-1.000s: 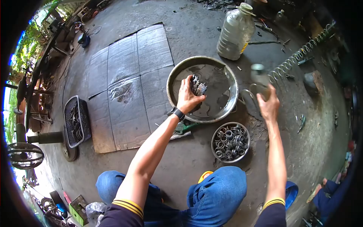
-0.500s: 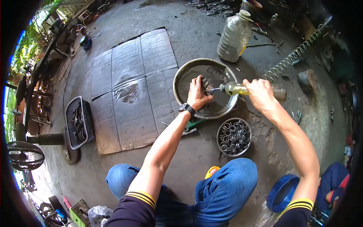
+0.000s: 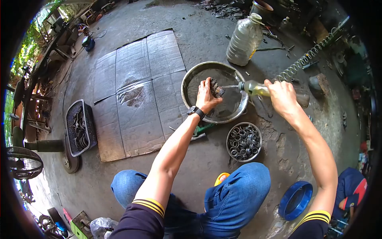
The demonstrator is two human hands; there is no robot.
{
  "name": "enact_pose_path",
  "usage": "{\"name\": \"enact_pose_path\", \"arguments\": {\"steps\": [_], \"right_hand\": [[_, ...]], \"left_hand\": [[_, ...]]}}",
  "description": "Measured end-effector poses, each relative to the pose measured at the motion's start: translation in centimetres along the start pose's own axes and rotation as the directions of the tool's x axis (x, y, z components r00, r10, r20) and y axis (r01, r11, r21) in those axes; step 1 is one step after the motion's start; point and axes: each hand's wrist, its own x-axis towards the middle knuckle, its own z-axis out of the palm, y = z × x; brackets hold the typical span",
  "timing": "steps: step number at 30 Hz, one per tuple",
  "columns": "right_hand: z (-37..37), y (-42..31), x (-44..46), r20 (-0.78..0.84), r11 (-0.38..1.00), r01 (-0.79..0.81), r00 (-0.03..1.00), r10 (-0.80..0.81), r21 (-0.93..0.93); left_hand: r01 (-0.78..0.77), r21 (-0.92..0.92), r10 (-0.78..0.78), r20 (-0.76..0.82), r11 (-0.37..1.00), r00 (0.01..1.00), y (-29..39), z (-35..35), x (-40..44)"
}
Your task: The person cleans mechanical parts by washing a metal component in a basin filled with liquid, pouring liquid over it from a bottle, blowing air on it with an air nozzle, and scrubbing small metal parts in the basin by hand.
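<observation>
My left hand (image 3: 205,97), with a watch on its wrist, is closed around a dark, dirty metal part (image 3: 216,88) above the round metal basin (image 3: 186,93). The part has a rough, ridged edge, but its exact kind is unclear. My right hand (image 3: 282,95) grips a clear plastic bottle (image 3: 254,87) tipped nearly level, its neck pointing left over the basin's rim. A thin stream of liquid runs from the bottle's mouth to the metal part. Dark liquid lies in the basin.
A bowl of small metal rings (image 3: 244,142) stands close in front of the basin. Flattened cardboard (image 3: 137,131) lies to the left, beside a black basket (image 3: 92,133) of metal parts. Behind are a large plastic jug (image 3: 243,44) and a long spring (image 3: 304,59). A person's sleeve (image 3: 352,185) shows at right.
My right hand has drawn the bottle slightly right, widening the gap to the metal part. The part has turned in my left hand and more of it shows.
</observation>
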Motion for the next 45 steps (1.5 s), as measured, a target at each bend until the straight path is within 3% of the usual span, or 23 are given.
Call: {"name": "enact_pose_path", "arguments": {"steps": [3, 5, 9, 13, 16, 20, 23, 25, 29, 31, 32, 33, 36, 40, 41, 43, 45], "right_hand": [[0.1, 0.3, -0.2, -0.071, 0.998, -0.050, 0.996, 0.052, 0.030], [0.1, 0.2, -0.5, -0.032, 0.998, 0.039, 0.999, -0.038, 0.048], [-0.2, 0.2, -0.6, -0.016, 0.998, -0.013, 1.000, 0.014, 0.054], [-0.3, 0.1, -1.3, -0.050, 0.996, 0.081, 0.995, -0.083, -0.028], [-0.1, 0.1, -1.7, -0.065, 1.000, -0.023, 0.998, 0.023, -0.004], [-0.1, -0.1, -2.0, -0.015, 0.999, 0.050, 0.999, -0.050, -0.003], [0.2, 0.2, -1.9, 0.058, 0.997, -0.064, 0.996, 0.061, 0.052], [0.3, 0.1, -2.1, 0.029, 0.999, 0.035, 0.999, -0.036, 0.030], [-0.7, -0.8, -2.0, 0.019, 0.999, -0.043, 0.999, 0.042, 0.023], [-0.9, -1.1, -1.7, 0.005, 0.999, 0.047, 0.999, -0.047, -0.008], [-1.1, -1.1, -1.0, 0.198, 0.997, 0.038, 0.979, -0.050, 0.065], [-1.1, -1.2, -0.9, 0.199, 0.997, 0.030, 0.979, -0.043, 0.068], [-0.9, -1.6, -0.5, -0.044, 1.000, -0.025, 0.999, 0.024, -0.013], [-1.3, -1.5, 0.4, 0.054, 0.994, 0.110, 0.992, -0.112, 0.027], [-1.2, -1.6, 0.4, 0.058, 0.994, 0.101, 0.993, -0.103, 0.031], [-0.8, -1.8, 0.6, -0.087, 0.998, 0.031, 0.996, -0.035, -0.046], [-1.0, -1.9, 1.0, -0.080, 0.996, -0.016, 0.997, 0.009, -0.085]], "left_hand": [[0.001, -0.019, -0.002, -0.011, 1.000, 1.000, 0.0, 0.0, 0.1], [0.006, 0.001, -0.006, -0.012, 1.000, 1.000, -0.1, -0.1, -0.1], [0.034, -0.013, -0.034, -0.016, 0.999, 0.999, -0.1, -0.3, -0.2], [0.048, -0.007, -0.048, -0.014, 0.999, 0.999, -0.2, -0.5, -0.1], [0.043, -0.016, -0.044, -0.016, 0.999, 0.999, -0.4, -0.4, -0.2], [0.048, -0.028, -0.049, -0.011, 0.998, 0.999, -0.7, -0.4, -0.2], [0.047, -0.027, -0.047, -0.015, 0.999, 0.999, -0.7, -0.4, -0.3], [0.055, -0.021, -0.055, -0.023, 0.998, 0.998, -0.6, -0.4, -0.3], [0.052, -0.022, -0.052, -0.031, 0.998, 0.998, -0.7, -0.3, -0.2], [0.043, -0.021, -0.044, -0.031, 0.999, 0.999, -0.7, -0.2, -0.2], [0.041, -0.018, -0.042, -0.025, 0.999, 0.999, -0.5, -0.3, -0.3], [0.036, -0.016, -0.036, -0.019, 0.999, 0.999, -0.4, -0.4, -0.2], [0.026, -0.056, -0.027, -0.009, 0.998, 1.000, -0.2, -0.3, -0.3], [0.013, -0.094, -0.012, 0.007, 0.995, 1.000, 0.1, -0.2, -0.2], [0.009, -0.094, -0.007, 0.015, 0.996, 1.000, 0.2, -0.2, -0.2], [0.002, -0.080, -0.001, 0.016, 0.997, 1.000, 0.4, -0.2, -0.2], [0.017, -0.119, -0.011, 0.049, 0.993, 0.999, 0.6, -0.3, -0.2]]}}
